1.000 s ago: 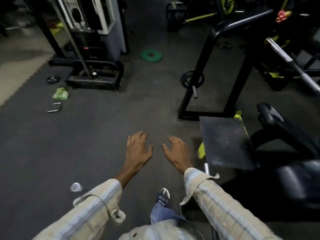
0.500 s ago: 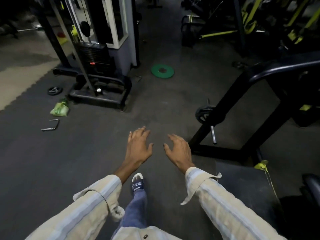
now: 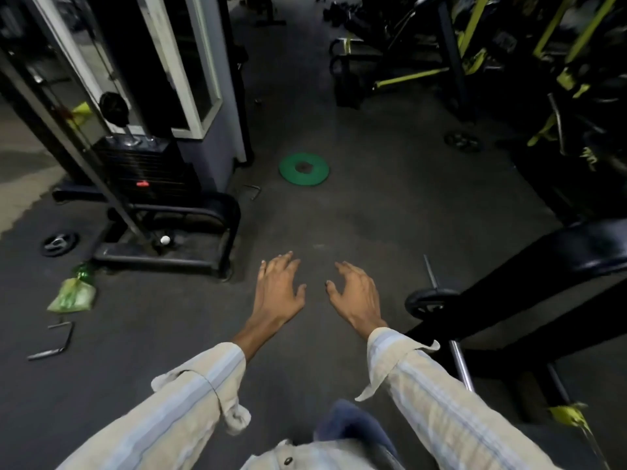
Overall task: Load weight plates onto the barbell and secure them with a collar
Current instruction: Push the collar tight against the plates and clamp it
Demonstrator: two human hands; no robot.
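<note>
Over the last second I've walked on past the black rack, so the green plate [image 3: 303, 169] on the floor now lies nearer ahead, my left hand [image 3: 278, 291] and right hand [image 3: 353, 293] both empty, fingers spread, the barbell unseen

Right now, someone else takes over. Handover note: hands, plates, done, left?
Left hand: open, holds nothing, out in front above the floor.
Right hand: open, fingers loosely curved, holds nothing.
Green plate: flat on the floor ahead, beside the cable machine.
Black plate: on a peg of the black rack, at right. Two more small black plates lie on the floor, far left and far right.
Barbell and collar: not clearly in view.
Done: nothing loaded that shows.
Left: fetch a plate, slide it on, add the collar.
</note>
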